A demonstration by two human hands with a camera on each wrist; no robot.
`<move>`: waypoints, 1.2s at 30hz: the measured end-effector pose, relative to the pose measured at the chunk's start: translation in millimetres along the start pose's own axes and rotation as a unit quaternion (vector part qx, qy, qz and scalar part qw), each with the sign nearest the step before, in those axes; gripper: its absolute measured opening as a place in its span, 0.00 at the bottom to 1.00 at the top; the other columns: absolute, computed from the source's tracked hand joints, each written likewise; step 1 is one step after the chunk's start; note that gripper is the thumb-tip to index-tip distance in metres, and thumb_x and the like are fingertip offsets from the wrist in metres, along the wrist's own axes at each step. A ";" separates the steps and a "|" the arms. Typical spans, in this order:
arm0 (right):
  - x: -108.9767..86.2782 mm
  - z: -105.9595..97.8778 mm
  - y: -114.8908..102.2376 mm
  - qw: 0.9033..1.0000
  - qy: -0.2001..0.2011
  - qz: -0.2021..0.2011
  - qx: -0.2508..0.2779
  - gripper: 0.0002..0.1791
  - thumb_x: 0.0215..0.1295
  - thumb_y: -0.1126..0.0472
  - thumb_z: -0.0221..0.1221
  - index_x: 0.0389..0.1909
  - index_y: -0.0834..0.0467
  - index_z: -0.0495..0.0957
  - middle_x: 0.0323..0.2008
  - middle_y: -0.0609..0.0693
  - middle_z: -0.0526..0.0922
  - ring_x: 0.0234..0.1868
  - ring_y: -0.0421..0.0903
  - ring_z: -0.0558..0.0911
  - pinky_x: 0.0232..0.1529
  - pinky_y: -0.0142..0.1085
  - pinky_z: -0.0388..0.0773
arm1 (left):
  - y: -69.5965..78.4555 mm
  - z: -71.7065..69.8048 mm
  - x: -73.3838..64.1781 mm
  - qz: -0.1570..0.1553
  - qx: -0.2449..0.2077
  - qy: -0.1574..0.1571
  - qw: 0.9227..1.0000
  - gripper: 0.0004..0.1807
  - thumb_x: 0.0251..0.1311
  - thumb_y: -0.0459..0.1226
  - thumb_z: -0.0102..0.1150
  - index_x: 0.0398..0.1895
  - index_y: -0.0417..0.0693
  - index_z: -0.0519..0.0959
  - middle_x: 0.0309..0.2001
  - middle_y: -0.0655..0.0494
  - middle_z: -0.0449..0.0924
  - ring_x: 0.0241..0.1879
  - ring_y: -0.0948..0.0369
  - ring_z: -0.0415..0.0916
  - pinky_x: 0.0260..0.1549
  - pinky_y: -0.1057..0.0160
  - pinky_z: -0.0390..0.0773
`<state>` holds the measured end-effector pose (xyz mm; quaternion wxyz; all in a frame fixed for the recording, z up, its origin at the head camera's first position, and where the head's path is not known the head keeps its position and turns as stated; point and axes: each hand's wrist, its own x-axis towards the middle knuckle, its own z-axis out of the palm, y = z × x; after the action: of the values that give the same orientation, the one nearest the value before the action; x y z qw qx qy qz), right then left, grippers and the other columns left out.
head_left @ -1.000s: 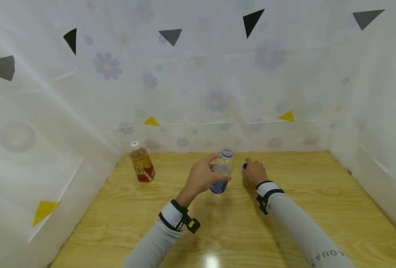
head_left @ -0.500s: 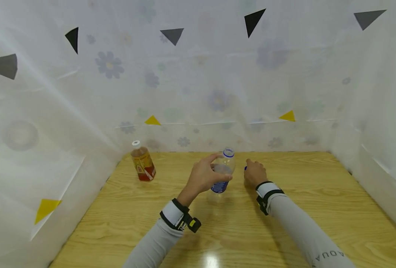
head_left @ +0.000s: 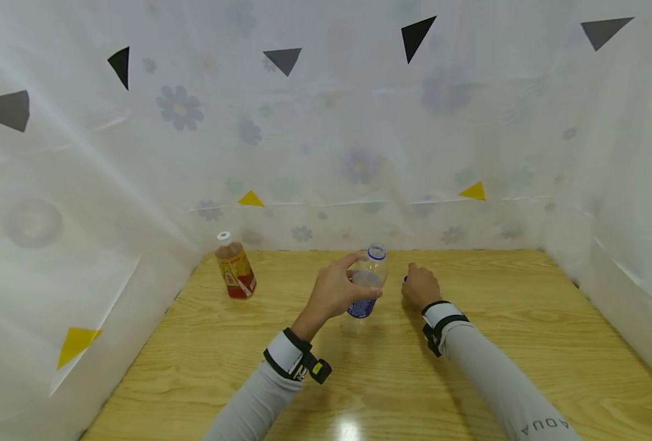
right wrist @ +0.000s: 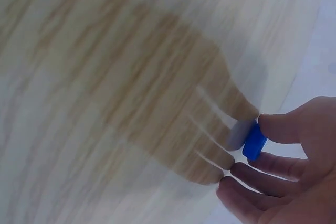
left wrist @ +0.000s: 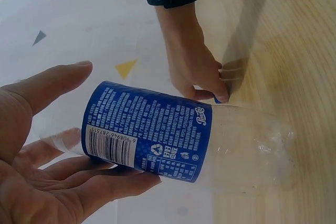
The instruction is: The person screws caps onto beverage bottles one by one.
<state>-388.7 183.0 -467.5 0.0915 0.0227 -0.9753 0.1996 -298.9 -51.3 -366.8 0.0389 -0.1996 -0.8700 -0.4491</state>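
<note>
A clear plastic bottle point(head_left: 376, 269) with a blue label and no cap on its mouth stands at the middle of the table, leaning slightly. My left hand point(head_left: 333, 288) holds it loosely around the upper part, thumb on one side, fingers on the other. In the left wrist view the label point(left wrist: 149, 129) shows a barcode and white print. To the right of the bottle, my right hand point(head_left: 420, 286) pinches a blue bottle cap point(right wrist: 255, 142) between thumb and finger, low at the tabletop. Other fingertips of this hand touch or nearly touch the wood. The head view mostly hides the cap.
At the back left stands a second bottle point(head_left: 236, 272) with a white cap, a yellow label and reddish-brown drink. The wooden table point(head_left: 204, 367) is bounded by white sheeting point(head_left: 314, 153) with flower prints and stuck-on triangles, behind and on both sides.
My right hand has shifted very slightly right, and less of the cap shows past its fingers. The left hand and the bottle have stayed nearly still.
</note>
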 end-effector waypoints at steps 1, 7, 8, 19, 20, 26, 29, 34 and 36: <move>-0.2 -0.3 0.1 1.000 0.003 -0.002 -0.006 0.19 0.63 0.71 0.52 0.53 0.78 0.70 0.34 0.72 0.78 0.35 0.68 0.81 0.35 0.57 0.79 | 0.0 0.2 -0.3 0.000 0.001 0.000 1.000 0.39 0.49 0.51 0.78 0.66 0.62 0.74 0.55 0.44 0.81 0.52 0.51 0.81 0.37 0.50 0.82; -0.8 -5.5 -0.9 0.999 0.028 -0.025 -0.010 0.11 0.65 0.69 0.53 0.40 0.76 0.70 0.28 0.69 0.76 0.31 0.67 0.80 0.31 0.56 0.79 | 0.9 0.2 -1.1 0.003 -0.001 -0.001 1.000 0.39 0.48 0.51 0.78 0.66 0.62 0.75 0.54 0.44 0.82 0.52 0.51 0.81 0.37 0.50 0.82; -0.8 -6.9 -1.3 0.999 0.028 -0.028 -0.002 0.12 0.65 0.69 0.52 0.41 0.77 0.69 0.27 0.69 0.76 0.29 0.66 0.80 0.30 0.55 0.79 | 1.0 0.1 -0.7 0.003 -0.003 -0.001 1.000 0.39 0.48 0.51 0.78 0.66 0.62 0.75 0.54 0.44 0.82 0.52 0.51 0.81 0.37 0.51 0.82; -9.0 -24.4 -8.0 0.998 0.035 -0.052 0.018 0.17 0.70 0.68 0.46 0.52 0.75 0.73 0.36 0.71 0.77 0.35 0.65 0.79 0.32 0.53 0.77 | 2.9 -2.2 1.3 -0.003 -0.005 -0.002 1.000 0.39 0.47 0.51 0.78 0.66 0.61 0.76 0.53 0.44 0.82 0.53 0.51 0.80 0.37 0.50 0.82; -10.5 -25.6 -7.9 0.998 0.034 -0.053 0.020 0.17 0.70 0.68 0.46 0.51 0.75 0.73 0.34 0.69 0.77 0.32 0.63 0.79 0.30 0.51 0.76 | 2.7 -2.0 1.4 -0.002 -0.006 -0.002 1.000 0.39 0.47 0.51 0.78 0.66 0.61 0.76 0.54 0.44 0.82 0.53 0.51 0.80 0.37 0.50 0.82; -20.3 -29.5 -2.9 0.997 0.028 -0.061 0.047 0.12 0.66 0.68 0.51 0.45 0.73 0.73 0.21 0.56 0.71 0.18 0.50 0.70 0.19 0.40 0.64 | 2.4 -0.6 1.4 0.001 -0.010 -0.004 1.000 0.40 0.47 0.51 0.78 0.67 0.59 0.75 0.55 0.43 0.81 0.53 0.50 0.80 0.38 0.49 0.82; -24.0 -29.5 0.7 0.996 0.030 -0.062 0.059 0.08 0.62 0.68 0.53 0.39 0.70 0.72 0.20 0.55 0.71 0.18 0.49 0.69 0.19 0.39 0.63 | 3.1 -0.2 0.7 0.001 -0.007 -0.004 1.000 0.39 0.48 0.51 0.78 0.66 0.59 0.75 0.54 0.44 0.82 0.52 0.50 0.80 0.37 0.50 0.82; -28.9 -28.3 6.2 0.996 0.034 -0.064 0.060 0.05 0.53 0.70 0.56 0.30 0.64 0.69 0.20 0.55 0.72 0.18 0.49 0.70 0.19 0.39 0.64 | 2.6 0.5 -0.7 0.002 -0.002 -0.003 1.000 0.39 0.48 0.51 0.78 0.66 0.59 0.75 0.52 0.44 0.83 0.50 0.50 0.81 0.35 0.52 0.82; -30.5 -28.1 7.5 0.996 0.029 -0.062 0.061 0.06 0.52 0.70 0.57 0.27 0.62 0.68 0.18 0.53 0.70 0.17 0.48 0.68 0.19 0.39 0.62 | 1.9 0.5 -0.8 0.002 -0.001 -0.003 1.000 0.40 0.48 0.51 0.78 0.67 0.57 0.74 0.51 0.43 0.83 0.49 0.50 0.82 0.35 0.52 0.82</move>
<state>-354.6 201.2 -450.6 0.1305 0.0831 -0.9550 0.2529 -297.4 -50.1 -365.8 0.0369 -0.2028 -0.8693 -0.4493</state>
